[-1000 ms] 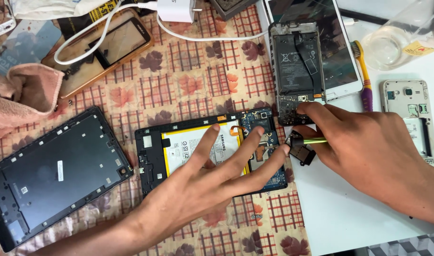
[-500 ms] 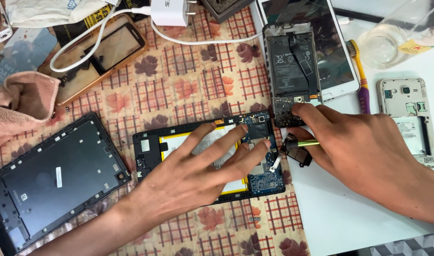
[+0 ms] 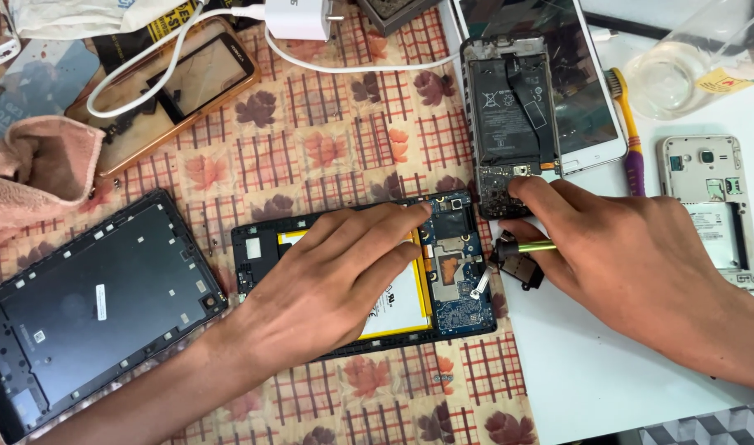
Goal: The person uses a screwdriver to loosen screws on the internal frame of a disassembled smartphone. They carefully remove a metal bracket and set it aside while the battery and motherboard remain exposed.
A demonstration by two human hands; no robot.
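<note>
An opened tablet [image 3: 455, 284] with a yellow-edged battery and a blue circuit board lies in the middle of the patterned cloth. My left hand [image 3: 336, 284] lies flat across its battery, fingers spread toward the board, holding it down. My right hand [image 3: 632, 264] grips a slim tool with a yellow-green shaft [image 3: 535, 246], its tip at the board's right edge beside a small black part [image 3: 519, 269]. My right index finger touches the bottom of an opened phone [image 3: 509, 119] just above.
A black tablet back cover [image 3: 88, 305] lies at left, a pink cloth [image 3: 31, 177] above it. A phone frame with a white charger cable [image 3: 179, 70] sits top left. A white tablet [image 3: 591, 74], a toothbrush [image 3: 628, 124], a clear dish [image 3: 665, 78] and a phone shell [image 3: 711, 206] lie at right.
The view has shifted slightly. My left fingers have drawn closer together over the battery. My right hand and the tool stay at the board's right edge.
</note>
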